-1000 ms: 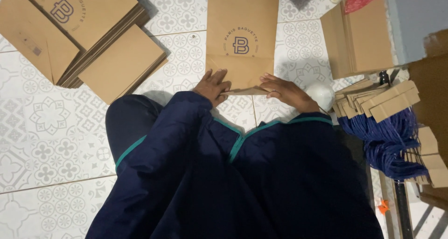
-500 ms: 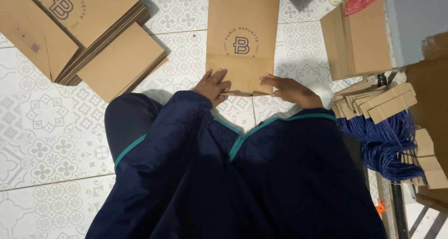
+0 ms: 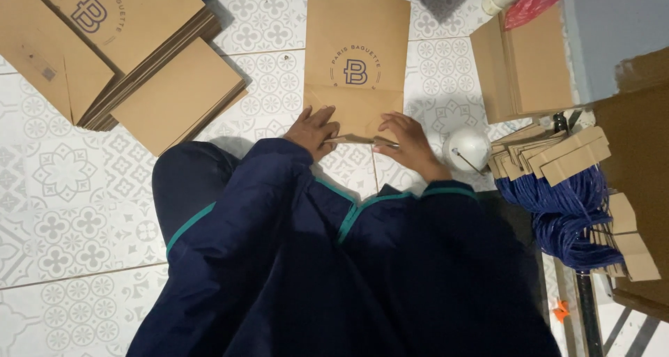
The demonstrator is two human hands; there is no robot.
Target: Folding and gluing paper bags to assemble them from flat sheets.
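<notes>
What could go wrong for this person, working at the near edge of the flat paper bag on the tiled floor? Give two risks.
Both hands, left hand and right hand, press only the near edge of the brown paper bag, so its free far end might skew and crease crooked. The white ball-shaped object with a thin stick sits close to the right wrist; a sideways sweep could knock it.

Dim, cool indoor light falls from above. The dark navy jacket sleeves [image 3: 334,259] swallow detail in shadow, while the patterned white floor tiles [image 3: 83,190] stay evenly lit; edges look soft and slightly grainy.
</notes>
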